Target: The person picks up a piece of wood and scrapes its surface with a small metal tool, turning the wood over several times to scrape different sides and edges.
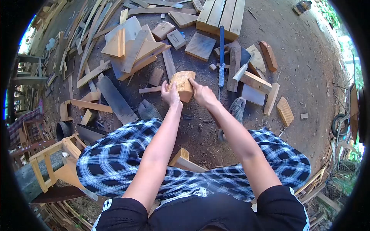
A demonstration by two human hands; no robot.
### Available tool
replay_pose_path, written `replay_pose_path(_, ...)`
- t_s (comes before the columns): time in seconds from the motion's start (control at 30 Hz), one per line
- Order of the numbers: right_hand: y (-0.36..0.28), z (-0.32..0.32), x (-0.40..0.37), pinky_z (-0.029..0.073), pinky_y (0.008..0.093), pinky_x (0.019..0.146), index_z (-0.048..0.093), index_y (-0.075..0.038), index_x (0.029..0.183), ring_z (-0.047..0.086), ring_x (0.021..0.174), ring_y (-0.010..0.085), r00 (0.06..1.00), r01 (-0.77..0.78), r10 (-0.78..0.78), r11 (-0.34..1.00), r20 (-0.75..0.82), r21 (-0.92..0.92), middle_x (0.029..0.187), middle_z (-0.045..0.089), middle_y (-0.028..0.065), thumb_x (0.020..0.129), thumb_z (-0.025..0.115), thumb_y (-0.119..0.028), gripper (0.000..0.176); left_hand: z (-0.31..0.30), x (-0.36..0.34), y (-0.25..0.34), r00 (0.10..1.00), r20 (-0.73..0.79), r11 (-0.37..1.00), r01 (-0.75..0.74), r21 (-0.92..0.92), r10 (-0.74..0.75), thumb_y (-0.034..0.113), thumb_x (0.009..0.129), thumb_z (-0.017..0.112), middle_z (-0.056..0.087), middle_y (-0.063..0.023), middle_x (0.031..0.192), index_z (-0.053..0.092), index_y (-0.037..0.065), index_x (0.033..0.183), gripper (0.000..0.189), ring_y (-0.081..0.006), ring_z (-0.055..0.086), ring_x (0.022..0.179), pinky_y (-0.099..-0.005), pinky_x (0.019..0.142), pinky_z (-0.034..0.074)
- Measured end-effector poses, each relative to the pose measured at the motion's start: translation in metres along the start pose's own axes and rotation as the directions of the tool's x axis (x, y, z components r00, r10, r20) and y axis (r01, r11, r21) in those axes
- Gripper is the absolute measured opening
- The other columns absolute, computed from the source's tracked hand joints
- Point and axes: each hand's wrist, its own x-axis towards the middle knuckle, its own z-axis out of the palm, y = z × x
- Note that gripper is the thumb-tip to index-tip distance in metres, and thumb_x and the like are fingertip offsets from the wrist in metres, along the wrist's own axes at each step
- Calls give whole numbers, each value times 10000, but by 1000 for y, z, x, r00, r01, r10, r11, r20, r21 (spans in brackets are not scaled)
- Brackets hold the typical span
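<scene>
A light wooden block (182, 85) with a rounded side is held in front of me, above the ground between my feet. My left hand (171, 95) grips its left side, thumb and fingers against the wood. On the other side, my right hand (204, 94) has its index finger on the block's upper right edge, the remaining fingers curled under. A dark brown, stick-like piece (214, 117) shows below my right wrist; whether that hand holds it is hidden. Just past the block lie a small wood offcut (156, 76) and a thin strip (150, 89).
Stacked boards (133, 54) and long slats (90, 34) spread over the left. A slatted wooden piece (221, 17) stands at the back. A long blue-handled tool (221, 57) and a grey pointed tool (241, 72) rest right among offcuts. My sandalled foot (237, 109) is close by.
</scene>
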Motion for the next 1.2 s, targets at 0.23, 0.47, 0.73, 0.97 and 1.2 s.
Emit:
replay_pose_path(0.23, -6, 2, -41, 512, 537, 883, 390, -285, 1466, 643, 989, 467, 1000, -4, 4, 1000, 22, -17, 1057, 647, 318, 924, 371, -164, 555, 13, 6, 14, 989, -21, 961, -140, 238, 149, 107, 808, 756, 640, -116, 1103, 572, 5, 1208, 452, -204, 616, 991, -330, 894, 493)
replay_pose_path(0.47, 16, 5, 21, 490, 535, 887, 378, -202, 1472, 631, 960, 489, 991, -134, 134, 990, 15, 33, 1049, 624, 350, 947, 331, -180, 528, 14, -1, 16, 992, -71, 990, -93, 107, 101, 95, 797, 744, 604, -150, 1194, 450, 35, 1349, 629, -229, 599, 1064, -341, 918, 485)
replay_pose_path(0.73, 1, -3, -26, 507, 561, 862, 345, -256, 1484, 637, 950, 498, 995, -89, 88, 996, 46, 23, 1033, 647, 322, 951, 381, -167, 541, 22, 2, 18, 979, -80, 971, -174, 165, 189, 30, 789, 699, 618, -96, 1043, 587, 15, 1076, 308, -197, 597, 973, -327, 887, 481)
replay_pose_path(0.97, -3, 2, -24, 496, 558, 882, 350, -269, 1484, 632, 959, 507, 996, -87, 87, 996, 13, 18, 997, 632, 362, 939, 379, -142, 561, 23, 10, 11, 959, -107, 944, -230, 239, 261, 43, 789, 705, 613, -76, 983, 614, 23, 997, 228, -194, 583, 924, -334, 860, 472)
replay_pose_path(1.2, 20, 7, 8, 484, 550, 889, 366, -248, 1477, 628, 975, 483, 992, -113, 116, 992, -48, 49, 1045, 632, 336, 966, 362, -155, 519, 20, 4, 15, 955, -92, 924, -243, 296, 281, 57, 799, 707, 626, -64, 929, 615, 26, 929, 163, -185, 593, 885, -331, 834, 479)
